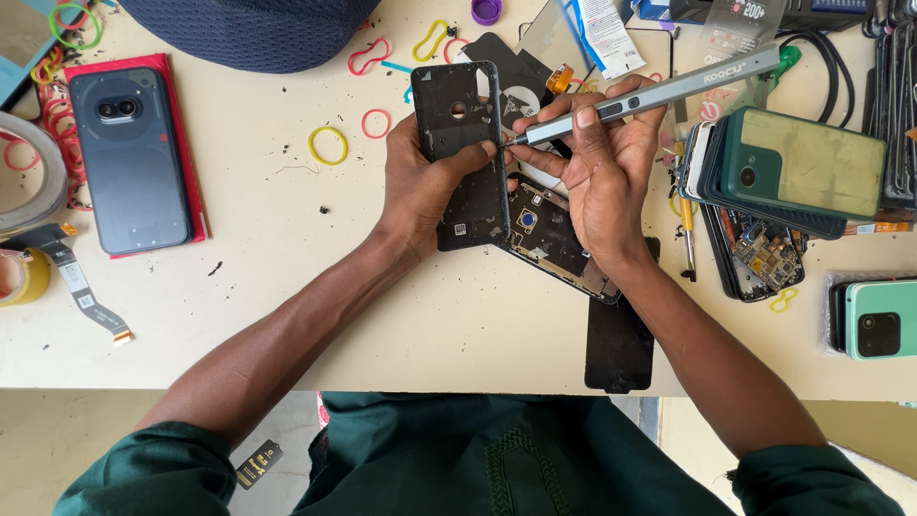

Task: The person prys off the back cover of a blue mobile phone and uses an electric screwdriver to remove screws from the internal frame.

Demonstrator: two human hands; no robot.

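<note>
Counter (pixel 287 315) is cream, cluttered with phone parts. Dark grey phone (pixel 129 158) lies face down on a red mat (pixel 188 143) far left, well apart from my hands. Stack of green-backed phones (pixel 798 167) sits just right of my right hand, another green phone (pixel 874 320) at the right edge. Black screen panel (pixel 619 349) lies under my right forearm.

Phone frame (pixel 463 158): black, empty shell, long axis running away from me, tilted up off the counter. Left hand (pixel 420 191) is closed around its lower half, thumb across the right rail. An opened phone (pixel 549 234) with its board exposed lies flat underneath, between both hands.

Screwdriver (pixel 650 96): grey pen-type, right hand (pixel 597 167) wrapped on it, index finger on top. Its long axis runs from upper right down to the left, tip touching the frame's right rail just beside my left thumb. Right hand is the nearer one to that contact point.

No real containers here; tape roll (pixel 29 172) at the left edge holds nothing that I can see. Rubber bands (pixel 328 145) are scattered loose above the frame, in yellow, red and green.
</note>
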